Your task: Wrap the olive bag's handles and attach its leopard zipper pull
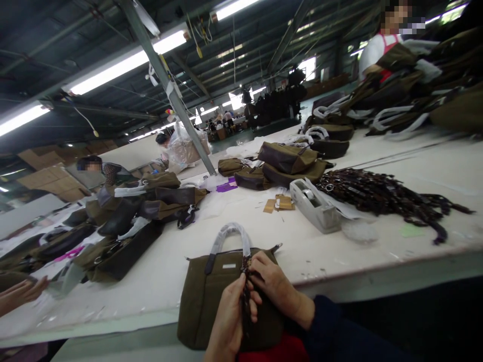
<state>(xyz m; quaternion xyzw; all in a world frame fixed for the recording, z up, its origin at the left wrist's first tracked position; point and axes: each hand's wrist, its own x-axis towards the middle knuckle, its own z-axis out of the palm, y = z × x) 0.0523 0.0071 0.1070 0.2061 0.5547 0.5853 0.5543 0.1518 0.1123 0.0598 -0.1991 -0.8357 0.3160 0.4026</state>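
Note:
An olive-green handbag point(204, 306) with a white-wrapped handle point(230, 229) leans upright at the table's front edge. Against its front hangs a dark brown, patterned strap or scarf-like strip point(246, 301), bunched at the foot of the handle's right side. My left hand point(231, 314) is closed around this strip partway down. Higher up, my right hand point(273, 281) pinches it close to the handle's foot. Parts of the strip and some fingertips are hidden behind the hands. A small pale label point(228, 266) shows on the bag's front.
Beyond the bag stand a grey tape dispenser point(317, 206) and small brown cards point(279, 203). A heap of dark brown strips point(381, 196) lies to the right. More olive bags point(287, 161) cover the white table point(151, 291). Another person's hand point(26, 294) is at far left; other people are beyond.

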